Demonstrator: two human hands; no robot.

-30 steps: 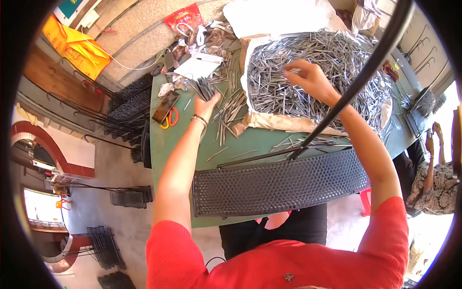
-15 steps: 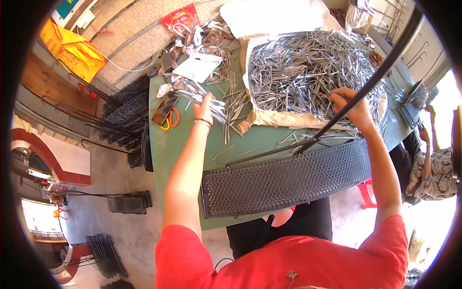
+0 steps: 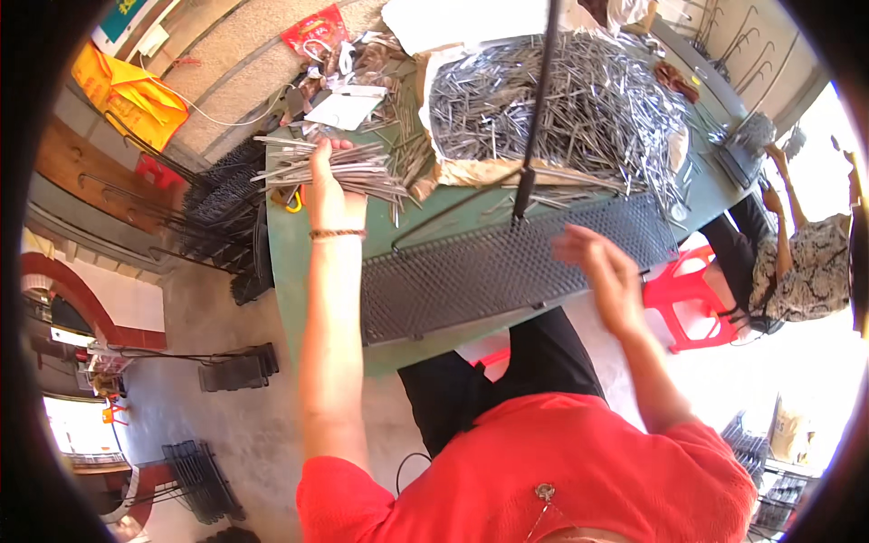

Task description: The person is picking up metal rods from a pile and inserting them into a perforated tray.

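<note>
My left hand (image 3: 335, 201) is closed around a bunch of thin metal rods (image 3: 362, 170), fanned out to both sides above the table's left part. My right hand (image 3: 608, 279), somewhat blurred, is over the right part of a black perforated panel (image 3: 453, 281), with fingers stretched out and nothing visible in them. The panel lies along the near edge of the green table (image 3: 294, 290). A long black bar (image 3: 541, 100) rises from the panel's far side. Beyond it, an opened paper-lined package (image 3: 489, 170) holds a large heap of similar loose rods (image 3: 552, 104).
Scissors (image 3: 294, 201) with a yellow handle lie beneath the left-hand bunch. Papers (image 3: 346, 109) and a red packet (image 3: 314, 29) lie farther back. Black panels with hooked bars (image 3: 237, 185) are stacked at left. A red plastic stool (image 3: 683, 299) and another person (image 3: 806, 276) are at right.
My right hand has moved from the rod heap toward me, over the panel, its fingers stretching out. My left hand with its bunch has shifted left. The long bar now looks more upright.
</note>
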